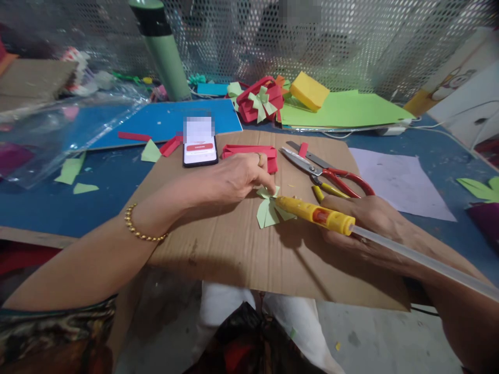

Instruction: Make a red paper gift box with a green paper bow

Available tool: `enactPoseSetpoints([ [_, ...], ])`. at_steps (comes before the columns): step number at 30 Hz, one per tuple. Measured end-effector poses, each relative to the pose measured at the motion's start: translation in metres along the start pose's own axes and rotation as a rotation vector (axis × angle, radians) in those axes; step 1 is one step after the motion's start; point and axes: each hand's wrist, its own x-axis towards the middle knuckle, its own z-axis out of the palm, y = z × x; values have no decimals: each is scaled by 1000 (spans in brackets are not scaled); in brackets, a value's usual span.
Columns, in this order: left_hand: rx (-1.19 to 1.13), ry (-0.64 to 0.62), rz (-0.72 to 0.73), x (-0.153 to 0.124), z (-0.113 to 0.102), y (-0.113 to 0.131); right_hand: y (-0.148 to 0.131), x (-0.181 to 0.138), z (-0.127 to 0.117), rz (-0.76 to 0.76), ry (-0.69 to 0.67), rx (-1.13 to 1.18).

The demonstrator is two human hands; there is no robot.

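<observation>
A light green paper bow [267, 215] lies on the cardboard sheet [218, 244] in front of me. My left hand [247, 176] reaches across from the left with its fingers curled together, the fingertips holding the bow's upper edge. My right hand [351, 223] is wrapped round a yellow hot glue gun [304, 210]; a clear glue stick [413, 254] sticks out of its back. The gun's nozzle is at the middle of the bow, where the exact contact is hard to see. A folded red paper piece [249, 150] lies just behind my left hand, partly covered by it.
Red-handled scissors [335, 174] lie beyond the glue gun. A lit phone [199, 143] rests on the cardboard's left edge. Farther back are a red paper shape with a green bow [259, 101], a yellow box [310, 91], green sheets [346, 109] and a green bottle [166, 57].
</observation>
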Motion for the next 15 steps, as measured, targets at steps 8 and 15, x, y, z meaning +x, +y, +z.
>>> enactPoseSetpoints([
  [8, -44, 26, 30, -1, 6, -8, -8, 2, -12, 30, -91, 9],
  [15, -58, 5, 24, 1, 8, -9, -7, -1, -10, 27, -58, 17],
])
